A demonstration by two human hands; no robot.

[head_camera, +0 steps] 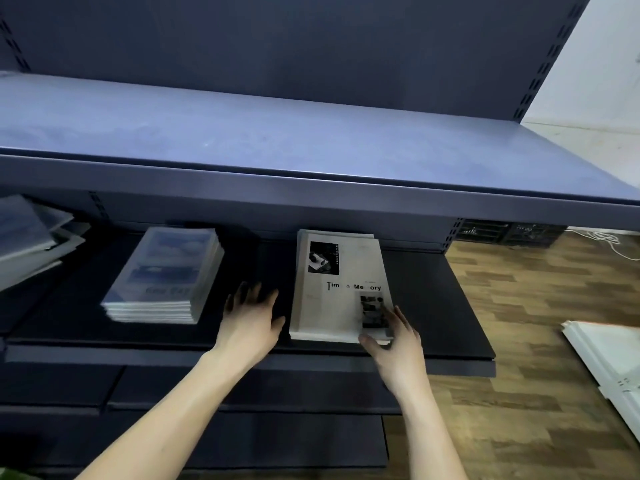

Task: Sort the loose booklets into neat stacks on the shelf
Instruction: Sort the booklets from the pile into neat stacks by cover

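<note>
White booklet stack (337, 285): lay flat on the dark lower shelf (433, 306), right of centre, its far end under the upper shelf (311, 140); the cover read "Tim & Me ory" with a dark photo at top left.
Right hand (398, 344): touched the stack's near right corner, fingers straight and slightly spread over the cover, thumb against the near edge.
Left hand (251, 317): rested palm down on the shelf just left of the stack, fingers spread, thumb close to the stack's left edge; whether it touched, I could not tell.
Blue booklet stack (162, 275): sat to the left, well apart from the white one, edges fairly even, blurred.
Loose booklets (31, 237): lay skewed at the far left edge, partly out of view.
Floor (536, 323): wood-pattern boards to the right, with a white panel (609, 362) lying on them.
</note>
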